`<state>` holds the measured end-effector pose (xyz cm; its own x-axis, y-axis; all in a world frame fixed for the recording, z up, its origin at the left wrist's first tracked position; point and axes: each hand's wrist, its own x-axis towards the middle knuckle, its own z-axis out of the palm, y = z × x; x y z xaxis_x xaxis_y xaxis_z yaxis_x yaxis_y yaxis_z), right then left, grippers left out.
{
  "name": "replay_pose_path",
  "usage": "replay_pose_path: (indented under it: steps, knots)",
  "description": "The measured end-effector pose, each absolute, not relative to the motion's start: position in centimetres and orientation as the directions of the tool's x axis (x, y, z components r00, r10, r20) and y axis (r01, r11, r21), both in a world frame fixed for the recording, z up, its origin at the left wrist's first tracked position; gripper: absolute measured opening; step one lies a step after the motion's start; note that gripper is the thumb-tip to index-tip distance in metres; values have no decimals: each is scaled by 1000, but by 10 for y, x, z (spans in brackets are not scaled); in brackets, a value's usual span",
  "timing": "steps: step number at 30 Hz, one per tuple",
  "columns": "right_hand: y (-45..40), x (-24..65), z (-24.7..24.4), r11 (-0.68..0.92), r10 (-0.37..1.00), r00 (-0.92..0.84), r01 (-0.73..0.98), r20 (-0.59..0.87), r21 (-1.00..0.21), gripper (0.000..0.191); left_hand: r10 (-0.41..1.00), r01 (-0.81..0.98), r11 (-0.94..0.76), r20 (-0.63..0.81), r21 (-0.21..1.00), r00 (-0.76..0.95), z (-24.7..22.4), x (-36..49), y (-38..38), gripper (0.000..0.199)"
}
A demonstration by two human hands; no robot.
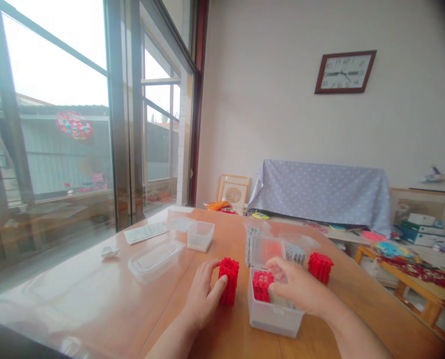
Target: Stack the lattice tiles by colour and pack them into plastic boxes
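Note:
My left hand (207,291) is closed round the left side of a red lattice block stack (230,281) that stands upright on the wooden table. To its right is a clear plastic box (277,320) with its lid (266,251) tipped up at the back. Inside the box, at its left, sits another red lattice piece (262,286). My right hand (288,281) is over the box, thumb and fingers bent near that red piece; whether they grip it cannot be made out. A third red stack (320,268) stands on the table right of my right hand.
Grey lattice pieces (295,254) stand behind the box. Farther left are a small clear container (200,236), a clear lid (155,261), a printed sheet (146,233) and a crumpled white item (110,252). A window borders the table's left side.

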<state>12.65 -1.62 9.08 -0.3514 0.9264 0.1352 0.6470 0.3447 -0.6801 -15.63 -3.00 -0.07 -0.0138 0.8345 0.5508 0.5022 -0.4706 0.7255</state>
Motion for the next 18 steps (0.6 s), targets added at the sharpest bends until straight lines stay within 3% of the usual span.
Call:
replay_pose_path:
  steps: [7,18]
  knots:
    - [-14,120,74,320,929,-368,743,42,-588,29,838,508,-462,545,727,-17,-6,-157,-26,37]
    - [-4,121,70,443,890,-435,751,138,-490,16,828,494,-476,561,728,-28,-3,-156,-26,36]
